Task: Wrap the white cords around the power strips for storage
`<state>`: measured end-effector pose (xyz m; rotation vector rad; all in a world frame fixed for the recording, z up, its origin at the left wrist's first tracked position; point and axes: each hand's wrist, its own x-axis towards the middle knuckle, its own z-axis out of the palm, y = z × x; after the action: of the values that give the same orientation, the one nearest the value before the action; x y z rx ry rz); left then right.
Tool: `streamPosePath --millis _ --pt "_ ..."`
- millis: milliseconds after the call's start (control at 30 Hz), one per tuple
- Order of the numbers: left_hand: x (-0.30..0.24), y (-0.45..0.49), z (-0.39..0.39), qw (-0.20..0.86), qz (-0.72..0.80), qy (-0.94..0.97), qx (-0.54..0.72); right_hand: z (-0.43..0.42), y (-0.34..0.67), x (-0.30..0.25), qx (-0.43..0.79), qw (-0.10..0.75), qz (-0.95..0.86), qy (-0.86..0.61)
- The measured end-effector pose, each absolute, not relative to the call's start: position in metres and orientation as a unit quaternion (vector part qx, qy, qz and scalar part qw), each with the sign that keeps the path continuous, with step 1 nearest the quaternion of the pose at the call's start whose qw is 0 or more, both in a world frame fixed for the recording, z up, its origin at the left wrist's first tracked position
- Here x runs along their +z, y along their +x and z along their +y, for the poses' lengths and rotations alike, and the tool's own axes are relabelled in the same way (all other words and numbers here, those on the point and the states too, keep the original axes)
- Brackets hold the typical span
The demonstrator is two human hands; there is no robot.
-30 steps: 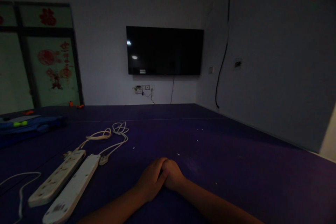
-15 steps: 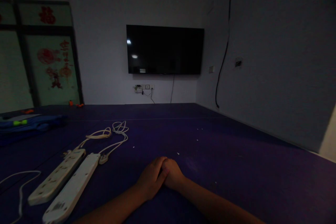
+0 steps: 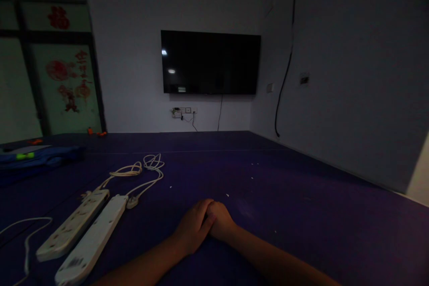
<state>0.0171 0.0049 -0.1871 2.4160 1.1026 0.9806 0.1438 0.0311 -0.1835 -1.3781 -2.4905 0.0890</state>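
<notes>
My left hand [image 3: 191, 228] and my right hand [image 3: 221, 221] are clasped together, low in the middle of the head view. The left one wraps over the curled right one, its thumb lying across the front. Most of the right fingers are hidden under the left hand, and no object shows between them. Both rest at the purple tabletop [image 3: 295, 214]. To the left, apart from my hands, lie two white power strips: one with its sockets facing up [image 3: 72, 228], the other a smooth one [image 3: 92, 241] with a label. Their white cables [image 3: 153, 163] are loosely coiled beyond them.
A plug [image 3: 132, 202] lies beside the smooth strip. Another white cable [image 3: 27, 243] curves at the left edge. Blue cloth [image 3: 50, 157] and small orange items [image 3: 101, 134] are farther back. A television [image 3: 211, 63] hangs on the wall; a black cable [image 3: 284, 80] dangles on the right.
My hands stay clasped in the same place. The view has shifted very slightly; nothing on the table has moved.
</notes>
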Motion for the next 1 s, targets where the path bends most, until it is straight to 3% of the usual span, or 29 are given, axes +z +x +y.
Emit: streamPosePath --millis 1000 --pt "-0.1877 0.0173 0.0060 0.163 0.392 0.839 0.339 0.0286 0.1433 -0.1823 0.017 0.127 -0.861 -0.491"
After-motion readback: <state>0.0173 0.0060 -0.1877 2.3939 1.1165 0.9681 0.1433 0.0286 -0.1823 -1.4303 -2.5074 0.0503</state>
